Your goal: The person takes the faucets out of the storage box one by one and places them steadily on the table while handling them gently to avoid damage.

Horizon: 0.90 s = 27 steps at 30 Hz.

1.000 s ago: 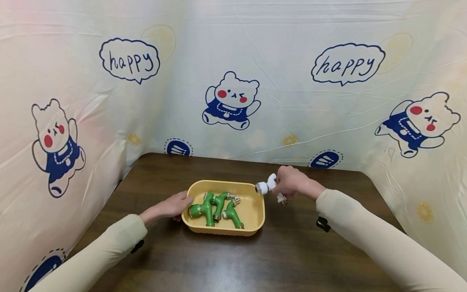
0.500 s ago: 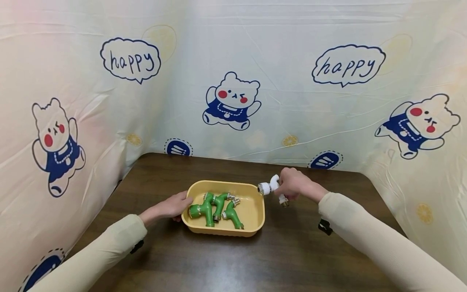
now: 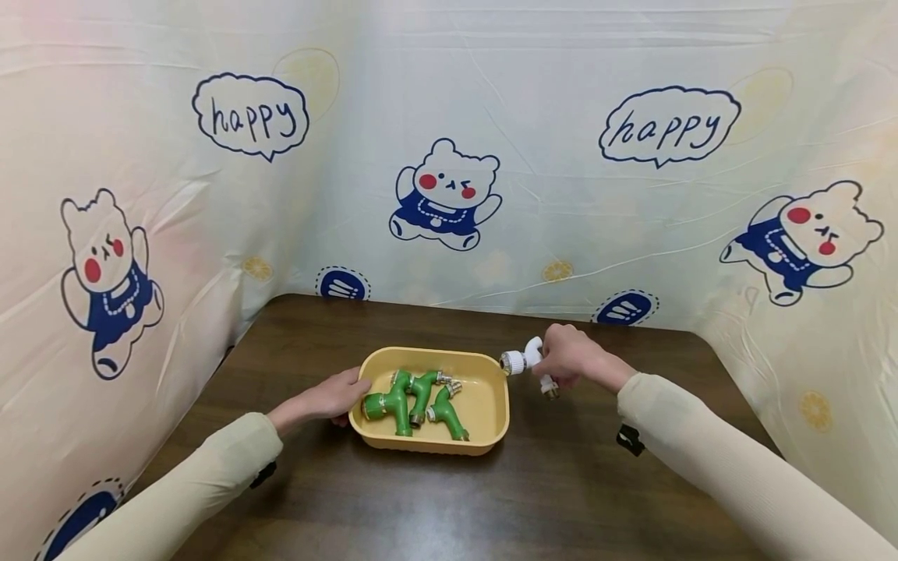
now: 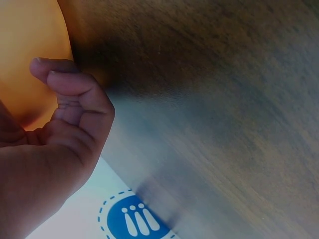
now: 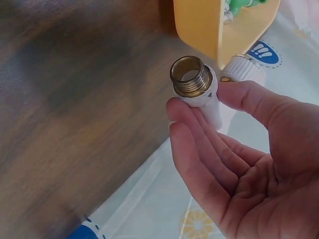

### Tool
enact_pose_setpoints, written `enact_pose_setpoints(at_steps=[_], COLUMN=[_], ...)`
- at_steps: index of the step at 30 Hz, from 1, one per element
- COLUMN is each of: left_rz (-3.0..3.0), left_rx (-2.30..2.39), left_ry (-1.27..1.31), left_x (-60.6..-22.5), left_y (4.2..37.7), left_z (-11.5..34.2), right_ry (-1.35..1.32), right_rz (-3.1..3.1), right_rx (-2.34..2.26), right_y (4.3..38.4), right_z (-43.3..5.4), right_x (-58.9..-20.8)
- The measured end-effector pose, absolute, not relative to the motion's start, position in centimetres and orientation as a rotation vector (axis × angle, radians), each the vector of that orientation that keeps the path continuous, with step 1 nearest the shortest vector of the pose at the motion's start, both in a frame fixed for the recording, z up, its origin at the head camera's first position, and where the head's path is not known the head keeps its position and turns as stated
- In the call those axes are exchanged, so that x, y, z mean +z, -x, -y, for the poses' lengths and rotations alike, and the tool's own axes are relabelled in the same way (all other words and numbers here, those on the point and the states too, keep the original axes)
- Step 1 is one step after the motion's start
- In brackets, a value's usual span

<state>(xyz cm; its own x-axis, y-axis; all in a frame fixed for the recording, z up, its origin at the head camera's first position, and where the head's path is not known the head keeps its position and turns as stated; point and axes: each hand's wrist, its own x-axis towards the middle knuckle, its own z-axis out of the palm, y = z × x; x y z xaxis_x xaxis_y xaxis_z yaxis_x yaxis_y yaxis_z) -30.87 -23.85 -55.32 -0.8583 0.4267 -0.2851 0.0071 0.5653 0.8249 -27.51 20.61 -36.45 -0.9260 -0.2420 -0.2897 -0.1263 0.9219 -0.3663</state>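
Observation:
My left hand [image 3: 337, 393] grips the left end of a yellow plastic basin [image 3: 449, 446], thumb over the rim. In the left wrist view its fingers [image 4: 82, 99] curl against the basin's outer wall. Just beyond the basin's right end, my right hand [image 3: 571, 357] pinches a white pipe fitting [image 3: 516, 361] between thumb and fingers. One brass threaded end [image 5: 192, 78] of it points at the right wrist camera; a ribbed white collar [image 5: 243, 68] sits close by the basin wall. Inside the basin lie green branched pipe fittings with metal ends, one [image 3: 447, 413] apart from two overlapping ones [image 3: 398, 409].
A dark brown wooden table [image 3: 435, 514] bears the basin. Pale cloth [image 3: 547, 195] printed with cartoon bears hangs around its back and both sides. Dark straps show beneath both sleeves [image 3: 238, 448].
My right hand has shifted slightly right and a little toward me with the white pipe fitting, away from the basin. The left hand and basin have stayed put.

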Motion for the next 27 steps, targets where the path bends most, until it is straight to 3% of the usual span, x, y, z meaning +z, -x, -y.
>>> enact_pose_setpoints(at_steps=[7,23,27], left_rz=[-2.350,-2.328,-2.369], left_rx=[1.202,1.223,1.187], left_ry=[-0.399,-0.361,-0.479], left_x=[-54.2,-55.7,-53.4], left_y=[30.1,31.2,29.3], left_z=[23.5,24.1,23.3], right_ry=[0.251,0.218,0.195], right_rz=[-2.744,-2.737,-2.738], right_rx=[-0.499,-0.523,-0.528], right_y=[27.4,27.3,27.2], right_z=[-21.1,-22.2,-22.3], right_x=[-36.7,-37.7,-38.0])
